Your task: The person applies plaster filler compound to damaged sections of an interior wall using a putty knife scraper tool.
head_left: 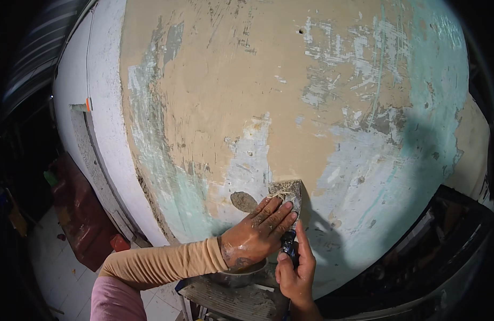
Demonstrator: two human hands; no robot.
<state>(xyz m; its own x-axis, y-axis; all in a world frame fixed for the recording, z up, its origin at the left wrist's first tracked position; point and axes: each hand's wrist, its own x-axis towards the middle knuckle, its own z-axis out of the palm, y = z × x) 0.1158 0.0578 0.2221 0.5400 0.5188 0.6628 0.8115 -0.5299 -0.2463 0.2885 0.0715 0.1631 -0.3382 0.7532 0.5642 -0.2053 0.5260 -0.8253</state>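
Note:
My right hand (299,270) is wrapped round the black handle of a putty knife (295,193), its index finger stretched up toward the blade. The wide blade, smeared with cream-coloured paste, lies close to or against a patchy wall (231,91). Across the lower blade rests my left hand (257,235), fingers stretched out and nearly flat. Pale strands of paste (279,195) show at its fingertips. The wall has beige filler over white and mint-green old paint. Just left of the blade is a grey oval bare patch (243,201). Where the blade's edge meets the wall is hard to tell.
Below my hands, a bowl (241,277), partly hidden, stands by a ribbed, paste-stained platform (228,299). A dark open-sided object (402,257) is at lower right. Farther left are a dark red panel (83,219) and a tiled floor (59,273). A small hole (301,31) marks the upper wall.

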